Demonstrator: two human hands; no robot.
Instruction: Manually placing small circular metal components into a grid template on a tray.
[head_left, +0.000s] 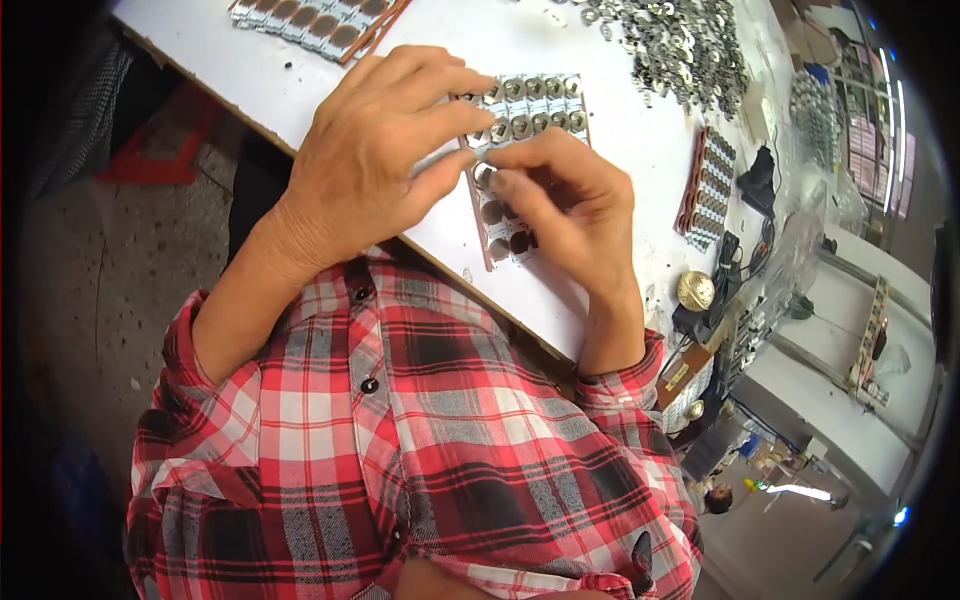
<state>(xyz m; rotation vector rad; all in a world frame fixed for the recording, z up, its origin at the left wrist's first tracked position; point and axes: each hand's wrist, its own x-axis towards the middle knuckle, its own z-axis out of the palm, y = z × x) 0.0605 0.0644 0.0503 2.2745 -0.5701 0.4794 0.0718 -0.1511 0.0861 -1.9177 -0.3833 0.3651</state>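
Note:
A panel of small circuit boards [557,105] lies in front of me on the white table. Shiny round metal pieces [537,125] sit on its far rows, while the near rows show bare dark round spots [500,247]. My left hand [375,150] rests over the panel's left edge, its fingers spread and their tips on the panel. From the right, my right hand [575,205] reaches onto the middle rows. Its thumb and forefinger pinch a small shiny metal piece at one of the round spots; the fingers partly hide it. The other fingers curl underneath.
Loose metal pieces [690,50] are heaped at the far right. More board panels are stacked at the far left [320,22] and on the right [710,185]. A round gold-coloured object [695,290] and black cables [735,262] lie near the table's right side.

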